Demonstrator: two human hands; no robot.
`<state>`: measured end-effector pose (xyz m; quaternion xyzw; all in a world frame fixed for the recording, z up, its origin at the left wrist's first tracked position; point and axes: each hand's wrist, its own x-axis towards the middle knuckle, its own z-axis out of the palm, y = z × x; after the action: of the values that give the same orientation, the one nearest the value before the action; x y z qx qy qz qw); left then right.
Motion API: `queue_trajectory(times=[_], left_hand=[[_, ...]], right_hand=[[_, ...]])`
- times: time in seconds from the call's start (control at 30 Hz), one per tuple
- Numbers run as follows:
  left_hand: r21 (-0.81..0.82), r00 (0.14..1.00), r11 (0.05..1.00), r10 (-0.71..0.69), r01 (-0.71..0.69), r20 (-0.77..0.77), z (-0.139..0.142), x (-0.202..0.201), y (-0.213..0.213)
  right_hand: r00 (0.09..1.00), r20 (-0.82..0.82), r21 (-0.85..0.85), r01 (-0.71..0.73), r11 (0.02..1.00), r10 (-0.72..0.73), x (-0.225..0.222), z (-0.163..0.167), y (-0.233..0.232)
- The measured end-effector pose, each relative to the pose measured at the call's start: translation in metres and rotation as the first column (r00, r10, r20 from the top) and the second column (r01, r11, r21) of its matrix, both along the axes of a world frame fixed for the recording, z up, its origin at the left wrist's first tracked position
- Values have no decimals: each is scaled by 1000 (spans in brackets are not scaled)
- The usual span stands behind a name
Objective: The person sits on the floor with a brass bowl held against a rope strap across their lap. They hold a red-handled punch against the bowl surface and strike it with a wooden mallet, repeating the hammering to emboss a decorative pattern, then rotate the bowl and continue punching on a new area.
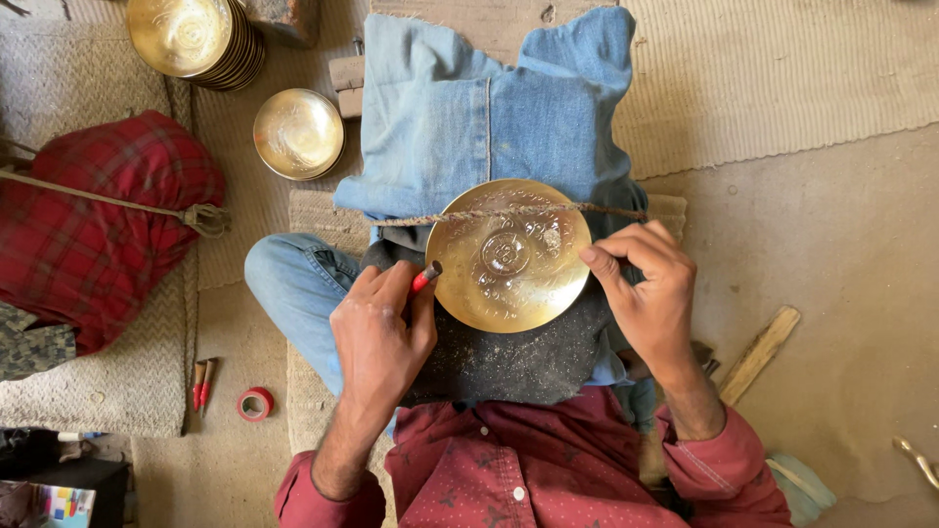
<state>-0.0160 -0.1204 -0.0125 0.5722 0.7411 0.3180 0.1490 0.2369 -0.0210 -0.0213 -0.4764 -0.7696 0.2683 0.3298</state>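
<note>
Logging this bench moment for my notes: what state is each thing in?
Engraved round brass bowl: face up on lap, under a taut twine.
Red-handled tool: gripped by left hand, tip at bowl rim.
Right hand: steadying bowl's edge.
Brass bowl stack: nested.
Red tape roll: flat on floor.

The brass plate (509, 256) is glossy golden metal with engraved patterns, crossed by a rough twisted rope (509, 212). Beneath lies faded, soft denim cloth (469, 117). The mat (773, 68) is coarse woven fibre, and the floor (851, 254) is matt and dusty.

We lose the engraving tool (426, 277) inside the left hand (380, 337); the brass plates (196, 37) are cut off by the top edge.
</note>
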Motion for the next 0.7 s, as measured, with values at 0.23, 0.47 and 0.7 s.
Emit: queue_trajectory(times=[0.23,0.47,0.7], left_hand=[[34,999,999,31,-31,10,10,-10,5],[133,997,991,35,-26,-66,6,-5,16],[118,992,993,-6,21,-123,-16,4,19]], right_hand=[[999,18,-35,-35,999,35,5,-2,-16],[999,31,-46,-25,999,26,4,-3,-23],[1000,2,19,15,1000,-15,-5,-1,-24]])
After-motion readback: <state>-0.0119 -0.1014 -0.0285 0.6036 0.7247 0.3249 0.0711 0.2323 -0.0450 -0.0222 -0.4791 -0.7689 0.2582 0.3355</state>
